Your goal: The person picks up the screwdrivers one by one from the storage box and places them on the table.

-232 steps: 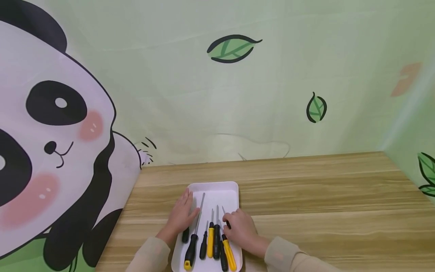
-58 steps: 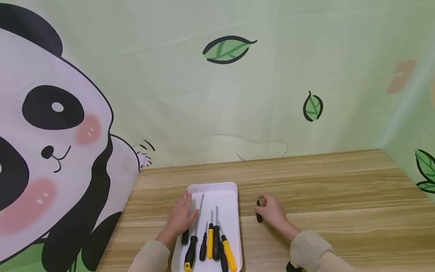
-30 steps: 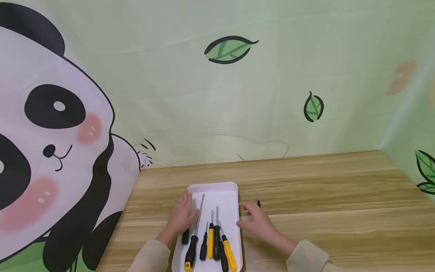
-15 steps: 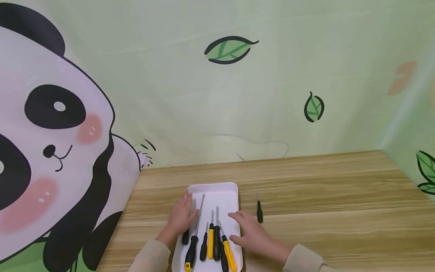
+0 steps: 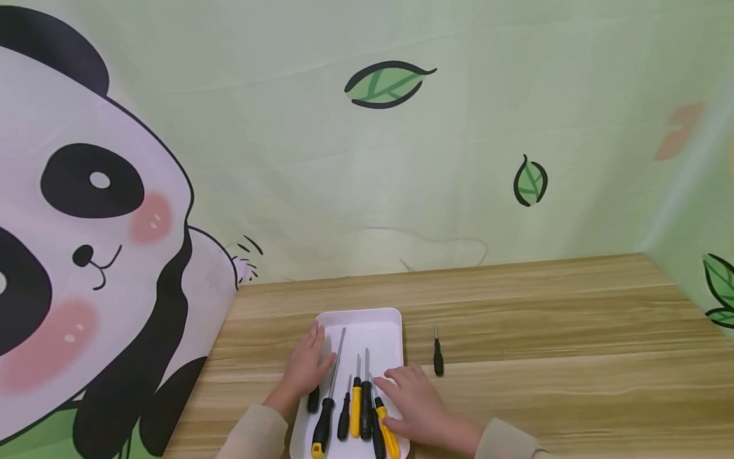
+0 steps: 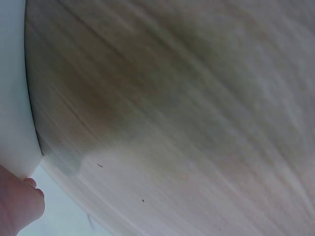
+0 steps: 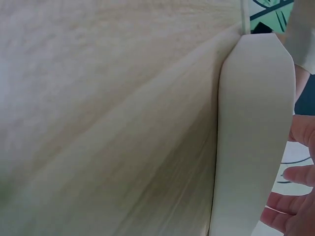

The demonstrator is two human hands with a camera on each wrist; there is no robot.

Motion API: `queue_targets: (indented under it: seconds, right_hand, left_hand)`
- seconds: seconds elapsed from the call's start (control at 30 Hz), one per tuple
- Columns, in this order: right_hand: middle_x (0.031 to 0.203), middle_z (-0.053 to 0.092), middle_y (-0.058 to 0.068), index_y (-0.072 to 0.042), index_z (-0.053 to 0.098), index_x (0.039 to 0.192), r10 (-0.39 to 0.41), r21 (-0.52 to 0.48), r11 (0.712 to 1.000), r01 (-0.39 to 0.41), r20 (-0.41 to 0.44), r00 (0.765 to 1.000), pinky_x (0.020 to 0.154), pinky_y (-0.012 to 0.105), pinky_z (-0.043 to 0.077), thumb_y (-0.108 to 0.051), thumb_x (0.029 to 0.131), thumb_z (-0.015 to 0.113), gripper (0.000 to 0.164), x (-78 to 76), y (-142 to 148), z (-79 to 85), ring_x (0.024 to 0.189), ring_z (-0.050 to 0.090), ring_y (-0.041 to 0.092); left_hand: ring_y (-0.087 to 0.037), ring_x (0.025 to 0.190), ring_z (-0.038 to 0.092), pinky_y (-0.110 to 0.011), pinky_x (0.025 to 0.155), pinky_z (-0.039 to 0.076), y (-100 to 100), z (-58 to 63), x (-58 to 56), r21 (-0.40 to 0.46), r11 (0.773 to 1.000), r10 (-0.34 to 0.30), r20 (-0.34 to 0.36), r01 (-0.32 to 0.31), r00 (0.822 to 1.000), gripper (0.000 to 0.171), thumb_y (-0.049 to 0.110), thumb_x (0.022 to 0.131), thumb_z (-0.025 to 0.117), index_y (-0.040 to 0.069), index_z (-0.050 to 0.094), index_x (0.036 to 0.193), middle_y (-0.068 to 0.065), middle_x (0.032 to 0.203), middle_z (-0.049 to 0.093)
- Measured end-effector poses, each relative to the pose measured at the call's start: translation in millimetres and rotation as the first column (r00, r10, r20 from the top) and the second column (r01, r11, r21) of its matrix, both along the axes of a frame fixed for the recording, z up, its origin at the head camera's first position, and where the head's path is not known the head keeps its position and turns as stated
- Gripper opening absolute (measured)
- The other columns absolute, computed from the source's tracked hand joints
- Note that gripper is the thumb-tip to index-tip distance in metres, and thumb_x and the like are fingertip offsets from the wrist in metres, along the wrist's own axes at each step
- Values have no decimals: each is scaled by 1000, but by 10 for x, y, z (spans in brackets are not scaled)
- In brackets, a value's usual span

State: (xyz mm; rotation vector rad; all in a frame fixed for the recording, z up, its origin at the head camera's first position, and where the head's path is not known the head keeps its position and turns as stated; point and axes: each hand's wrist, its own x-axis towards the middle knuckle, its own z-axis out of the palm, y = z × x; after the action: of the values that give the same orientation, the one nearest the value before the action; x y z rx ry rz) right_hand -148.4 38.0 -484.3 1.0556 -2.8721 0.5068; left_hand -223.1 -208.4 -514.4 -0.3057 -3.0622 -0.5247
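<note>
In the head view a white tray (image 5: 378,325) holds several screwdrivers, tips pointing away. My left hand (image 5: 306,362) rests with straight fingers along the tray's left rim, partly covering a black handle (image 5: 313,400). Over the right rim reaches my right hand (image 5: 418,403), its fingers spread and holding nothing. Its thumb is close above a yellow screwdriver (image 5: 387,430); contact is unclear. Beside that lie a black screwdriver (image 5: 366,408), a yellow-and-black one (image 5: 356,408) and a long one with a black handle (image 5: 323,424). The right wrist view shows the right hand's fingers (image 7: 295,196) beyond the tray wall.
A small black screwdriver (image 5: 438,358) lies on the wood-grain table (image 5: 545,319), right of the tray. Behind the table hangs a pale green backdrop (image 5: 287,159) with a printed panda. The left wrist view shows mostly tabletop beside the tray's outer wall (image 6: 15,88).
My right hand took the small black screwdriver out of the tray, laid it on the table to the right and let go. It then moved back left over the tray. The left hand stayed put.
</note>
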Motion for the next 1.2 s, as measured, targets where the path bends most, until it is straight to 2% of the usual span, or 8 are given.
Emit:
queue_targets:
  seconds: [0.13,0.43,0.67,0.93,1.2]
  right_hand:
    - [119,51,6,-17,49,123,30,41,999,-29,-28,999,101,52,27,-40,76,61,54,16,-25,-31,111,44,22]
    - [117,54,2,-22,52,121,55,140,988,-59,31,998,102,52,25,-49,77,59,52,25,-98,-109,109,46,19]
    - [110,56,2,-19,53,118,48,151,987,-55,55,997,103,51,25,-46,76,60,50,45,-112,-107,104,48,17]
    - [100,58,0,-19,55,116,13,205,978,-27,66,998,103,48,27,-47,77,58,48,47,-145,-99,96,49,15]
    - [88,60,1,-15,59,105,13,219,976,2,-69,998,100,46,30,-40,74,62,40,82,-158,-112,86,51,17]
  left_hand:
    - [-30,135,18,-48,107,21,-1,1,0,-4,1000,-2,-3,2,1000,67,36,88,48,-1,23,138,-15,148,12]
    - [-30,135,17,-47,108,20,5,-7,5,2,1000,5,3,-5,1000,67,37,88,48,0,22,139,-14,148,11]
    - [-30,135,18,-48,107,20,14,-1,5,4,1000,14,9,-14,1000,67,37,88,48,0,22,139,-13,148,11]
    - [-30,135,17,-48,108,19,17,9,-10,3,1000,22,18,-22,1000,68,37,88,47,1,21,139,-12,149,10]
    - [-30,135,17,-48,108,19,18,11,3,10,1000,21,25,-22,999,68,37,88,47,1,21,139,-12,149,10]
